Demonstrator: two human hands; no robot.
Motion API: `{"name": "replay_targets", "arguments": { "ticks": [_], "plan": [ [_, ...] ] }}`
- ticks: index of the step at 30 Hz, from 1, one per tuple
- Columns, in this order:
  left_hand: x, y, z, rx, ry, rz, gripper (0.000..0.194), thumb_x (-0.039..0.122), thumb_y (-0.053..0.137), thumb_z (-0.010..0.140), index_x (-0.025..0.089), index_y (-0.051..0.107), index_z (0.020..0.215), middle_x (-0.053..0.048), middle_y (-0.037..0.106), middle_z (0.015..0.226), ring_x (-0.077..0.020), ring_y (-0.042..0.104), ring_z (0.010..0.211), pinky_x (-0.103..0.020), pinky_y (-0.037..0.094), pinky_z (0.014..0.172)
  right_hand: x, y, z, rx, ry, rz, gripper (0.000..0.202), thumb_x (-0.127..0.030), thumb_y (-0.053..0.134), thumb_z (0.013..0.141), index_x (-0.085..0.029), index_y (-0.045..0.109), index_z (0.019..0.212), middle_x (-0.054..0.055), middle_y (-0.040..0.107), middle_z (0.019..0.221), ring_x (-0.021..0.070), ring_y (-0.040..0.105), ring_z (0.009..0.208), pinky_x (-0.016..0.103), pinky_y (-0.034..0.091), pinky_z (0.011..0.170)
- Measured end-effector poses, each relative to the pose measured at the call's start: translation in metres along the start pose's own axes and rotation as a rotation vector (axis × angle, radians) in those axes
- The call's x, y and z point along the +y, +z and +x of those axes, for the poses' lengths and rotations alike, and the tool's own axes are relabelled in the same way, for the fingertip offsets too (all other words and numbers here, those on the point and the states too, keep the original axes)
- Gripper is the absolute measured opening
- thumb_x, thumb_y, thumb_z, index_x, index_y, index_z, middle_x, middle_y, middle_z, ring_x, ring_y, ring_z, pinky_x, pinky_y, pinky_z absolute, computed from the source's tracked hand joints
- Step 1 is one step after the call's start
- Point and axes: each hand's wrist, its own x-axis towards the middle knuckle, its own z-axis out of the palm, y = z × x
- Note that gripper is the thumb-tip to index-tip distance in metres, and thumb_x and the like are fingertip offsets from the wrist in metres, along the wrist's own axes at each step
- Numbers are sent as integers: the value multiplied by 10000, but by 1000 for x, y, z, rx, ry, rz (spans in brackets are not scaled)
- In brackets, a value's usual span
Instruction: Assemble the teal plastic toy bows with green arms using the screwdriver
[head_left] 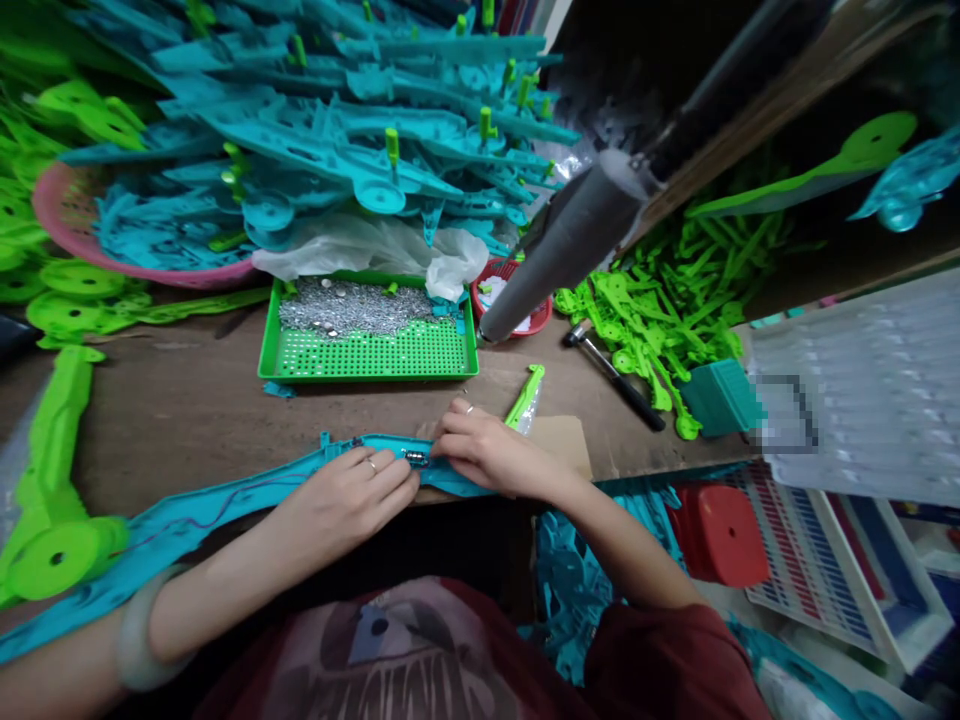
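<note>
A long turquoise plastic part (247,492) lies slantwise along the table's front edge, hollow side up, with a thin dark wire running inside it. Set in its right portion is a small dark and silvery component (417,458). My left hand (364,487), ring on one finger, is closed over the part just left of that component; its fingertips are partly hidden. From the right, my right hand (480,447) grips the part near its end with bent fingers. Whether anything small is between these fingers I cannot tell. Beyond the right hand lies a green plastic piece (525,397).
A green perforated tray (375,358) holds many small metal pieces. Behind it are heaped turquoise parts (330,140) and a pink basket (150,268). A grey pole (562,245) slants down over a red basket (540,318). A hammer (615,378) lies by green parts (637,320).
</note>
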Motion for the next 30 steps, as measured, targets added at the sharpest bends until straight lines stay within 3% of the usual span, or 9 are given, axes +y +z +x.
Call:
{"name": "replay_targets", "arguments": {
  "ticks": [5,12,17,23,30],
  "plan": [
    [0,2,0,-21,-24,-2,261,23,428,943,170,641,910,-37,579,797,-214,517,748,-365,368,713,-9,8,8,6,95,-162,204,-207,493,1015,-155,626,870,89,574,886,232,469,930,332,422,804],
    [4,4,2,-47,-64,8,269,25,434,922,155,670,943,-55,629,856,-226,554,778,-376,380,698,-12,16,8,53,103,-226,154,-151,470,1014,-168,570,898,67,555,903,219,450,912,331,425,828],
    [8,2,4,-111,-125,5,249,22,487,881,148,680,973,-68,647,916,-247,586,831,-384,398,705,-18,22,4,78,183,-328,129,-149,470,1013,-161,583,954,79,561,911,238,449,918,357,427,828],
    [8,0,3,-76,-98,-3,266,9,504,869,145,683,1011,-56,651,902,-229,580,802,-374,410,724,-24,33,9,43,296,-469,183,-178,443,1023,-132,605,952,122,583,909,286,459,936,401,409,787],
    [15,2,6,-120,-120,62,202,39,555,851,150,679,965,-60,642,885,-239,565,801,-378,393,695,-23,33,1,110,290,-430,167,-242,516,1019,-167,609,902,88,598,911,246,447,900,365,369,746]
  ]
}}
